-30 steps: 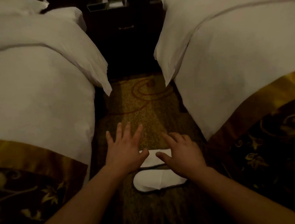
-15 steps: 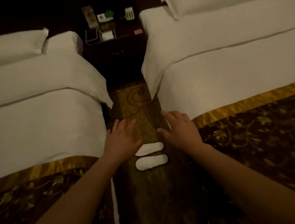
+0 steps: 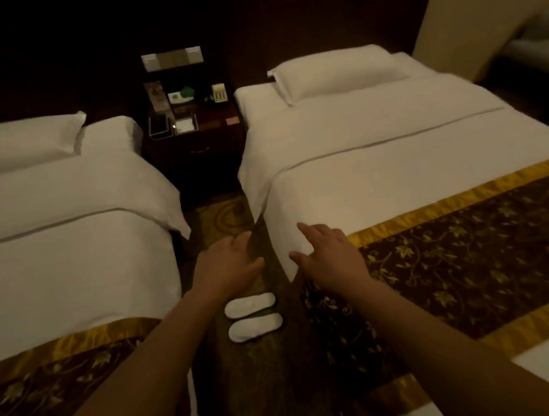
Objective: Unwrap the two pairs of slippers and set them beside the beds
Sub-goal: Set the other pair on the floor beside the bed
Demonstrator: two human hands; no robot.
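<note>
Two white slippers lie side by side on the patterned carpet in the aisle between the beds, the far slipper (image 3: 250, 305) and the near slipper (image 3: 255, 328). They lie crosswise to the aisle. My left hand (image 3: 227, 265) hovers above and beyond them, fingers apart, holding nothing. My right hand (image 3: 328, 256) is raised over the edge of the right bed (image 3: 395, 172), also spread and empty. The left bed (image 3: 68, 230) is on the other side of the aisle. Only this one pair of slippers is in sight.
A dark nightstand (image 3: 196, 145) stands at the head of the aisle with a phone (image 3: 219, 93), cards and small trays on top. Both beds carry gold-and-brown runners (image 3: 467, 251) across the foot. The carpeted aisle (image 3: 248, 390) is narrow.
Both hands have lifted off the slippers and risen away from the floor. The view has pulled back and up, so the slippers look smaller and more of the room shows.
</note>
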